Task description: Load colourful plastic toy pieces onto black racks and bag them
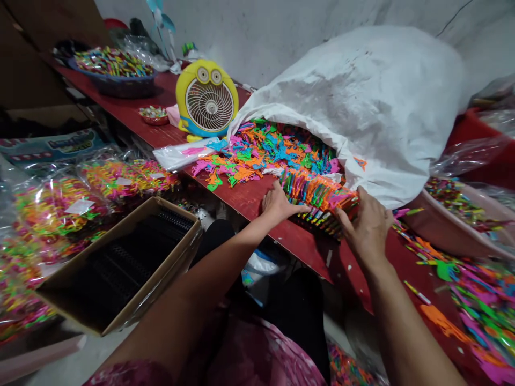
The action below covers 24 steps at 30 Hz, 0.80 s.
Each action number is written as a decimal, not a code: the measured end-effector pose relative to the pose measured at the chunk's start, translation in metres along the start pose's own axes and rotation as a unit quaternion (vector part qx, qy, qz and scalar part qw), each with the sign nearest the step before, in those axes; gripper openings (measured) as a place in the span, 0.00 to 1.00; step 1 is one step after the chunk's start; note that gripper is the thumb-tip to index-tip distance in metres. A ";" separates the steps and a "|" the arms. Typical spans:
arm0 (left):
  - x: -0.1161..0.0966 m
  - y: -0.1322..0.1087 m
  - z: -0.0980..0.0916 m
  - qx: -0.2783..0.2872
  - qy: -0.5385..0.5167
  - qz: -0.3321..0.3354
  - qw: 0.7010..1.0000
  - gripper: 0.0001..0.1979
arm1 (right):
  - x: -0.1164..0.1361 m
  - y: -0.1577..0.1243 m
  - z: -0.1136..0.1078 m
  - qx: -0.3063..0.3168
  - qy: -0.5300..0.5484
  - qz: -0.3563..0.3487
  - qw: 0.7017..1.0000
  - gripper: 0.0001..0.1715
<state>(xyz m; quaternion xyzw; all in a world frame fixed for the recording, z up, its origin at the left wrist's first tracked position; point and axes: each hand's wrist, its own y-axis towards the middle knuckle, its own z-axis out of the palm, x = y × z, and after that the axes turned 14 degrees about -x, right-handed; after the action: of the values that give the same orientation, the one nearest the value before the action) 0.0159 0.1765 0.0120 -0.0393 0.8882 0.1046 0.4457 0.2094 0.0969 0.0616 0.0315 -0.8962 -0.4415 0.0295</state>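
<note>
The left hand (277, 205), spread wide, and right hand (368, 225), grip unclear from here, flank a row of colourful plastic sticks (316, 194). Probably that keeps it straight.

A long row of slim plastic pieces (316, 194) sits near the front edge of the red counter (300, 244), packed tightly side by side. It runs at a slant, its left end farther back and its right end nearer. Orange and pink dominate along the top, with green, purple and brownish bands showing between. The lower ends face the near side in a fairly even line, many with yellow, green or white tips. Something dark shows beneath them, too shadowed to make out.
</note>
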 end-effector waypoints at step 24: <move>-0.016 -0.022 -0.005 -0.029 0.044 -0.023 0.998 0.50 | 0.034 0.005 0.003 0.111 -0.135 0.193 0.966 0.22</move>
<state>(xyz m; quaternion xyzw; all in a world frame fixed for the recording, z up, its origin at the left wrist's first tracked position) 0.0249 0.1536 0.0246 -0.0773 0.9025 0.1185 0.4067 0.1747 0.0997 0.0650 -0.1986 -0.9243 -0.3256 -0.0105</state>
